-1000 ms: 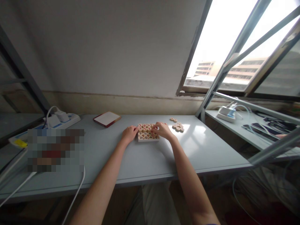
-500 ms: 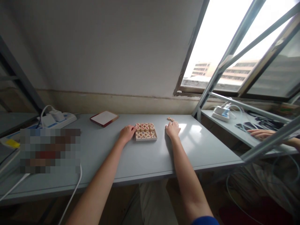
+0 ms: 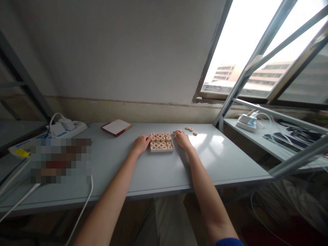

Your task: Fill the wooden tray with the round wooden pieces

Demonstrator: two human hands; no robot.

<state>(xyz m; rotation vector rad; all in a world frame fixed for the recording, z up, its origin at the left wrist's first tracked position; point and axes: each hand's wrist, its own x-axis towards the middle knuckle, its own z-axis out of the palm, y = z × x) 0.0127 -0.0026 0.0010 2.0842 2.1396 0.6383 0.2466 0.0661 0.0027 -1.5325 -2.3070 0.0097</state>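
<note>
A shallow open box (image 3: 162, 150) holds rows of round wooden Chinese chess pieces (image 3: 160, 139) with red and dark characters. My left hand (image 3: 141, 143) is closed at the box's left side, fingertips against its edge. Beside the right rim is my right hand (image 3: 182, 139), palm down with the fingers bent together toward the box; whatever is under the fingertips is hidden. Three loose chess pieces (image 3: 191, 130) lie on the table beyond my right hand.
A flat lid-like tray (image 3: 117, 127) with a red edge lies at the back left of the grey table (image 3: 159, 174). Power strips with plugs (image 3: 67, 127) and white cables stand at the left. A metal post (image 3: 222, 118) rises at the right, near another desk holding cables.
My right hand has moved left from the loose pieces to the box's right side, uncovering a third loose piece. My left hand stays by the box. The view has shifted slightly.
</note>
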